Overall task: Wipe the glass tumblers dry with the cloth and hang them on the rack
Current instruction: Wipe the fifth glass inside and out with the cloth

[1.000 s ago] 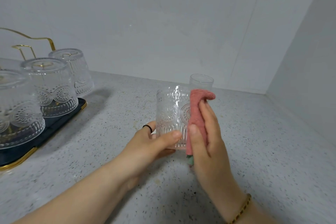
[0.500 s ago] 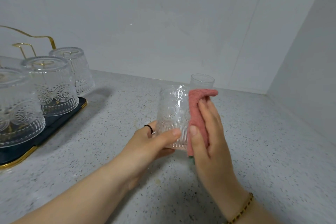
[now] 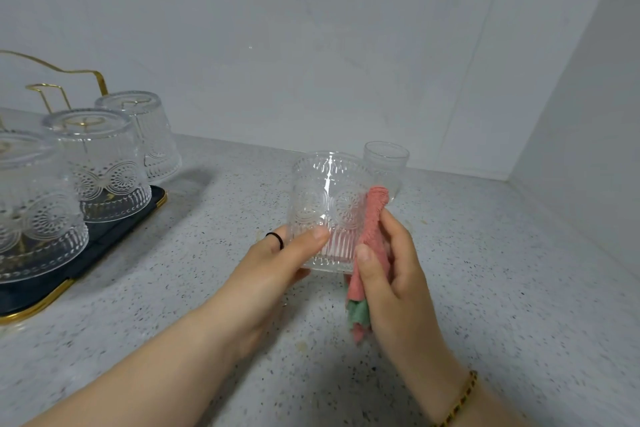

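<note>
The tumbler (image 3: 329, 204) was held upright over the worktop (image 3: 502, 270), in front of the person. It was gripped low on its ribbed base by the left hand (image 3: 273, 267), with the thumb laid across the front and the fingers curled behind. A folded pink cloth (image 3: 372, 218) was pinched in the right hand (image 3: 391, 270) and pressed against the tumbler's right side. The tumbler was judged rigid, brittle and fairly heavy. If damp it would be slippery, though some purchase should be given by the embossed pattern and ribs. It was best taken round the lower wall, not by the rim. Three tumblers (image 3: 104, 163) were seen inverted on the rack (image 3: 83, 74) at the left, well apart. A knock against them was to be avoided at hanging. A plain glass (image 3: 386, 163) stood just behind the cloth.
</note>
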A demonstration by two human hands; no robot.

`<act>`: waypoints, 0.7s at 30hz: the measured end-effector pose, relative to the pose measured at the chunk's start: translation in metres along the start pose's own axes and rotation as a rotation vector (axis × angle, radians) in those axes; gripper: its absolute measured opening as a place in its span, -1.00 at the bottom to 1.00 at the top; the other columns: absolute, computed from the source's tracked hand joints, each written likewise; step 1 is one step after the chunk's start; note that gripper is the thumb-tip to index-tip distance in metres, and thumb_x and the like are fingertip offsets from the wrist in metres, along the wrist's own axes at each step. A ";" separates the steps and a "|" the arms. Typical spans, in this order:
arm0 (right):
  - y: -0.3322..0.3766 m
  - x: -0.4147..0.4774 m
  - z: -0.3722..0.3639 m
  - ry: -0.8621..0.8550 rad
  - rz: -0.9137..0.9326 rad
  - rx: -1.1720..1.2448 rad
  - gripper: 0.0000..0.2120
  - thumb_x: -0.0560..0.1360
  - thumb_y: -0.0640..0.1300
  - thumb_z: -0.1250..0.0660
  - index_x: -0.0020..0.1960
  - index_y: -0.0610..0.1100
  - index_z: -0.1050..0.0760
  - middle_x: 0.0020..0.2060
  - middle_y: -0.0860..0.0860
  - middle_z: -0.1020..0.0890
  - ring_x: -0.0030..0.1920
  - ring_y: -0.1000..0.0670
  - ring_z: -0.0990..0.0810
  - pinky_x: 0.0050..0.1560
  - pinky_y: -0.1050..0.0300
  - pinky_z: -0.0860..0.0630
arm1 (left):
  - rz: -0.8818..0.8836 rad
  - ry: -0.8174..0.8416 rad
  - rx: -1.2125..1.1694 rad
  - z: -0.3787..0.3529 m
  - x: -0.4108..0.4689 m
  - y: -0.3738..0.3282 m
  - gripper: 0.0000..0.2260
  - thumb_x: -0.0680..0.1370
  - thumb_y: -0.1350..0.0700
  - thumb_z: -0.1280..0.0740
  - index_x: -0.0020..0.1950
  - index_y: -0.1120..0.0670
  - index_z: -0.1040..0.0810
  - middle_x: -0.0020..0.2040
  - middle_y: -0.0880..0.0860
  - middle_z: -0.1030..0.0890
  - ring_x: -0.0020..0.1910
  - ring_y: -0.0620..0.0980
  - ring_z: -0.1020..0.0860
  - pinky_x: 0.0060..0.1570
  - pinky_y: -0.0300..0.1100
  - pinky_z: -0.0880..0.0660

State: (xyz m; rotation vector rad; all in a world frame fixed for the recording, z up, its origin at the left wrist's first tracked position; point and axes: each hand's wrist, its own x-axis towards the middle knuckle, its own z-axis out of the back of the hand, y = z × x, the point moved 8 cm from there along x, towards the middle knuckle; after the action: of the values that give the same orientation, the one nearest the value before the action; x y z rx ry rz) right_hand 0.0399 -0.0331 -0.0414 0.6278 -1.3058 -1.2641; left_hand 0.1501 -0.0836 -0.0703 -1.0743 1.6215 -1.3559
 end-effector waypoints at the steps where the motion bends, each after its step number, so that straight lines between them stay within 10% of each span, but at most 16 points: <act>1: 0.000 0.000 0.001 -0.019 0.010 -0.005 -0.65 0.53 -0.11 -0.13 0.20 0.25 -0.15 -0.41 0.01 -0.48 -0.61 0.12 -0.43 -0.62 0.30 -0.40 | -0.008 -0.012 0.026 0.001 0.000 -0.001 -0.49 0.19 -0.20 -0.50 0.06 -0.02 -0.57 -0.04 -0.12 -0.68 0.05 -0.14 -0.59 0.17 -0.20 -0.43; 7: -0.004 0.002 0.003 -0.083 0.128 -0.187 -0.57 0.33 0.25 -0.03 0.20 0.44 -0.17 0.16 -0.22 -0.51 0.10 -0.24 -0.53 0.06 -0.19 -0.52 | 0.035 -0.009 -0.052 -0.007 -0.002 0.007 -0.36 0.15 -0.12 -0.39 0.21 0.01 -0.46 -0.03 -0.01 -0.69 -0.02 -0.06 -0.64 0.05 -0.19 -0.51; 12: 0.013 0.000 -0.001 -0.095 0.256 -0.222 -0.62 0.38 0.20 0.01 0.15 0.55 -0.09 0.35 0.33 -0.21 0.32 0.02 -0.36 0.29 0.04 -0.38 | 0.038 0.059 -0.032 -0.010 0.002 0.012 -0.42 0.11 -0.04 -0.52 0.09 0.07 -0.53 -0.03 0.08 -0.69 -0.01 0.05 -0.64 0.14 -0.02 -0.52; 14: 0.016 0.003 0.009 -0.115 0.221 -0.155 -0.65 0.41 0.17 -0.02 0.19 0.40 -0.14 0.30 0.19 -0.36 0.22 0.15 -0.44 0.19 0.21 -0.44 | 0.032 0.125 -0.066 -0.014 0.001 0.012 -0.34 0.08 -0.06 -0.46 0.15 0.13 -0.51 -0.01 0.10 -0.68 0.00 0.05 -0.64 0.08 -0.10 -0.55; 17: 0.008 0.006 0.017 -0.070 0.068 0.043 -0.65 0.56 0.02 -0.07 0.33 0.15 -0.21 -0.14 -0.10 -0.59 -0.41 0.04 -0.53 -0.52 0.21 -0.50 | 0.022 0.226 -0.117 -0.023 -0.004 0.009 -0.36 0.12 -0.06 -0.42 0.13 0.21 -0.53 0.00 0.13 -0.68 0.00 0.03 -0.64 -0.03 -0.20 -0.57; 21: 0.002 0.002 0.001 0.005 0.067 -0.053 -0.61 0.54 -0.03 -0.09 0.36 0.12 -0.21 -0.26 -0.06 -0.55 -0.42 -0.04 -0.52 -0.43 0.08 -0.54 | 0.059 0.155 -0.298 -0.014 0.004 0.008 -0.62 0.15 0.05 -0.45 -0.09 0.18 -0.66 0.01 0.25 -0.65 0.02 0.12 -0.62 0.00 -0.11 -0.58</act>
State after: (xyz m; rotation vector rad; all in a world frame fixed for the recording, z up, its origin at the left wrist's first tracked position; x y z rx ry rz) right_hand 0.0391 -0.0343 -0.0389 0.5445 -1.2751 -1.2378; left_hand 0.1347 -0.0820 -0.0765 -1.1016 2.0014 -1.2093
